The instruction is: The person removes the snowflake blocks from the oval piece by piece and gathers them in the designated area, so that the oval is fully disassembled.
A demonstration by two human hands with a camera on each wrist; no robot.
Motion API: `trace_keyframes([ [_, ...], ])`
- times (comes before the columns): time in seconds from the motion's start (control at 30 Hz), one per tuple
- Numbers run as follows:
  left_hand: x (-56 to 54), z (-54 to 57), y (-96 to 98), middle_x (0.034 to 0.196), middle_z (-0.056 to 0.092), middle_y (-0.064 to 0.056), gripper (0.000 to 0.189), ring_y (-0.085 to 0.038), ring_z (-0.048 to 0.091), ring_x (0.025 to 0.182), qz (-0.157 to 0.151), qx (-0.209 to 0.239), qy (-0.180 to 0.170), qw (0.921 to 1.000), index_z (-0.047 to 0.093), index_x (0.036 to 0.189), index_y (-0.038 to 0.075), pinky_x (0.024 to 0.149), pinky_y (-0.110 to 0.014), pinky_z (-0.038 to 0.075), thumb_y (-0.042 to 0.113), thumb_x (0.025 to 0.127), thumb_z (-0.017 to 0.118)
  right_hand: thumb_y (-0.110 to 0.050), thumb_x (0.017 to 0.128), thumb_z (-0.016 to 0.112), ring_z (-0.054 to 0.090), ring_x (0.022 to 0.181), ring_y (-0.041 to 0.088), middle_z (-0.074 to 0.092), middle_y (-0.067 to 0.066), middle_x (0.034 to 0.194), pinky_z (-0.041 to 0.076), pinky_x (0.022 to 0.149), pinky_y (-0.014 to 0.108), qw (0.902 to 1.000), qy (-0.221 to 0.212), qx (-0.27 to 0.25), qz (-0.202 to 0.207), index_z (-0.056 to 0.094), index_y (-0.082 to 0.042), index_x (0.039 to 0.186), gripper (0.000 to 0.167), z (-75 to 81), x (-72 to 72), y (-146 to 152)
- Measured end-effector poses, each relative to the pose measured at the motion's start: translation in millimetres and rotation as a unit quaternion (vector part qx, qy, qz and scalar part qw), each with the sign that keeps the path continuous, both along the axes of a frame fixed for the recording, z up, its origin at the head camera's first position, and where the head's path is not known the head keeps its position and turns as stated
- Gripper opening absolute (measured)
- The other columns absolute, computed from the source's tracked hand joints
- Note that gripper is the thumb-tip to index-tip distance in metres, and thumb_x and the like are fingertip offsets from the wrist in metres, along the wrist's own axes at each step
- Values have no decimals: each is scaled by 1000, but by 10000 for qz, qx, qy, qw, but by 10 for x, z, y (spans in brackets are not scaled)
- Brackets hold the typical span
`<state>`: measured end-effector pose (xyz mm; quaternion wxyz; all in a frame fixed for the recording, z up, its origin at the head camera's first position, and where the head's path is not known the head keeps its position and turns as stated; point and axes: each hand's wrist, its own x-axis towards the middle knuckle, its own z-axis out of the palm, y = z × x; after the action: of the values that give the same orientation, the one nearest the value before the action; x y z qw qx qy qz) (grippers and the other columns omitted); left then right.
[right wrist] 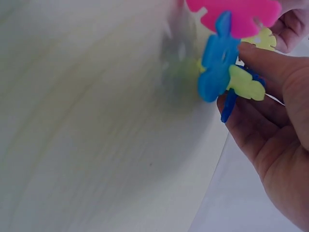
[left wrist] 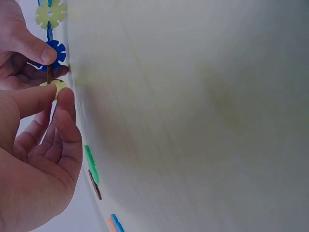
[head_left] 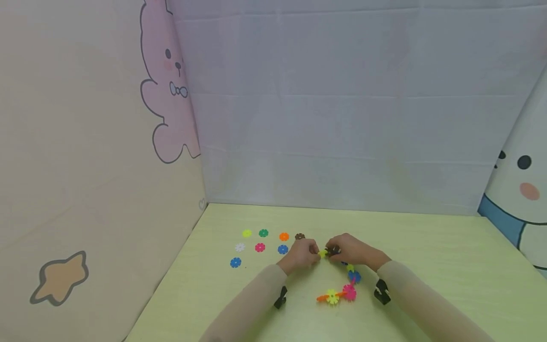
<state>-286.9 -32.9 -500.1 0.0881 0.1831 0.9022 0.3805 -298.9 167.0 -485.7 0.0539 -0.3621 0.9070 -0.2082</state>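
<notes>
Over the table (head_left: 448, 247) | left hand (head_left: 301, 255) pinched a yellow disc (head_left: 322, 253) at the end of the disc chain (head_left: 354, 276); right hand (head_left: 353, 249) pinched the chain just beside it | risk judged: uneven pushing might have popped a slotted joint, splitting the chain.

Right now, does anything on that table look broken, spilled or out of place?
Nothing looks broken or spilled. The loose discs lie flat, and the linked chain curves toward the right hand. One oddity: a tiny dark speck near the leftmost blue disc, smaller than any disc and too small to identify.
</notes>
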Motion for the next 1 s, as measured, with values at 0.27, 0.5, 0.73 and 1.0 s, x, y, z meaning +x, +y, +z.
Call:
trace_keyframes([
  [0.27,2,32,15,75,57,4,8,-10,52,62,49,-104,-9,9999,63,82,10,55,-23,45,9,83,71,-9,83,72,61,86,16,66,0,97,51,78,36,10000,-5,-44,7,67,-6,104,22,6,-41,-5],
  [0.5,-15,8,39,73,56,4,5,-9,50,62,120,-136,129,9998,64,83,9,55,-22,43,8,84,69,-9,82,73,61,84,15,66,-1,95,51,77,36,9999,-49,-163,23,67,-6,103,21,-2,-49,-22],
  [0.73,-15,37,72,72,56,5,8,-9,48,64,238,61,306,9992,64,82,9,56,-21,42,10,84,71,-11,83,72,61,84,12,66,-4,93,51,76,33,9995,-105,-293,6,67,-7,103,20,-20,-61,-39],
  [1.0,-4,64,109,70,59,4,11,-7,49,64,358,168,633,9972,65,80,7,58,-20,44,5,79,75,-10,83,73,60,81,11,66,-2,92,51,75,32,9994,8,-315,152,68,-6,102,20,7,-62,-37],
])
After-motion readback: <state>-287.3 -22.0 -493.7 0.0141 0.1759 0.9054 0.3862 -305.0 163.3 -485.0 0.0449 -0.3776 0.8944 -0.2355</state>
